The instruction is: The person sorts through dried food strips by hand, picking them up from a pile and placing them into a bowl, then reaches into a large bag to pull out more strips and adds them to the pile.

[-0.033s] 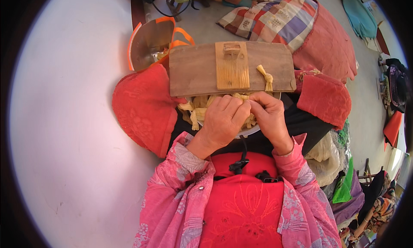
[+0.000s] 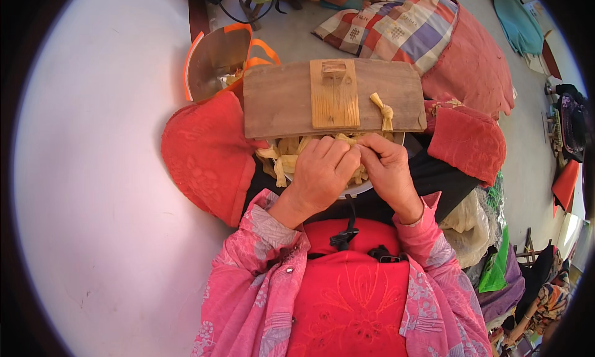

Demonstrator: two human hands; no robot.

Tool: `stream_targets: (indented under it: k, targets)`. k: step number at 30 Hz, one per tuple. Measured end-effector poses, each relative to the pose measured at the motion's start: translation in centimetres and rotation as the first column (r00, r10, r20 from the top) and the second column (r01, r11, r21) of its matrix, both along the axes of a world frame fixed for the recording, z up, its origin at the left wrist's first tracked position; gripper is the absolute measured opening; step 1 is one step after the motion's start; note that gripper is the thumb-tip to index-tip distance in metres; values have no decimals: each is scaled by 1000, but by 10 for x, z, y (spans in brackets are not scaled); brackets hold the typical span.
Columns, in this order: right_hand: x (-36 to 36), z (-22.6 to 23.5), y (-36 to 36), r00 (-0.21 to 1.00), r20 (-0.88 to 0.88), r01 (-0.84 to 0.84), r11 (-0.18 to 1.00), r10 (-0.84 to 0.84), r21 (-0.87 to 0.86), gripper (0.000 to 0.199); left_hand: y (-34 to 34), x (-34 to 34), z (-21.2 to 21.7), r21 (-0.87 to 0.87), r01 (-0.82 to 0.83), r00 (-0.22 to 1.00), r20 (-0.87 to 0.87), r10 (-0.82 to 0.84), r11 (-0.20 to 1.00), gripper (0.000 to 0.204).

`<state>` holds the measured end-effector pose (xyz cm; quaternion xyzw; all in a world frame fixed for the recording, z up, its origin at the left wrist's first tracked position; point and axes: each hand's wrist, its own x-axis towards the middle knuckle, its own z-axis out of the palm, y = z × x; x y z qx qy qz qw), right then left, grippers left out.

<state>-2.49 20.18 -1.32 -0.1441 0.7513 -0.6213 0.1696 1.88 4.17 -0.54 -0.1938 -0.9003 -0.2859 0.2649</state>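
Head view, looking straight down at a person seated on the floor, in pink patterned sleeves and a red top. Both hands meet over a shallow bowl (image 2: 362, 188) in the lap, heaped with pale yellow strips (image 2: 280, 158) that look like dried husk or leaf. The left hand (image 2: 322, 174) lies knuckles up on the heap, its fingers curled down around strips. The right hand (image 2: 385, 168) sits just beside it, touching it, with fingers bent and pinched on a strip (image 2: 362, 138) at the far edge of the heap; how tightly they close is hidden under the knuckles.

A brown wooden board (image 2: 279, 103) lies across the knees beyond the bowl, its long axis running left to right. A lighter upright wooden block (image 2: 334, 96) is fixed at its middle. A finished knot of yellow strip (image 2: 383, 111) rests on the board right of the block, its long axis running away from the person and slightly tilted.

No labels or signs can be made out. An orange-handled bag (image 2: 214, 59) with a shiny lining stands open at the far left of the board. A checked cloth (image 2: 396, 22) in red, white and purple lies on the floor beyond. A green bag (image 2: 496, 267) sits low at the right among bundled cloth.

Compared with the earlier picture nothing has visibly moved: hands, board and knot hold the same places.
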Motion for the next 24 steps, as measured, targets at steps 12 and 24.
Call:
stream_targets:
  k: [12, 24]
  targets:
    - [3, -3, 7, 874, 447, -127, 976, 194, -176, 19, -8, 2, -9, 502, -126, 799, 563, -213, 855, 17]
    - [5, -16, 6, 977, 120, -153, 972, 176, -177, 8, -3, 0, -17, 645, -227, 730, 609, -312, 730, 25]
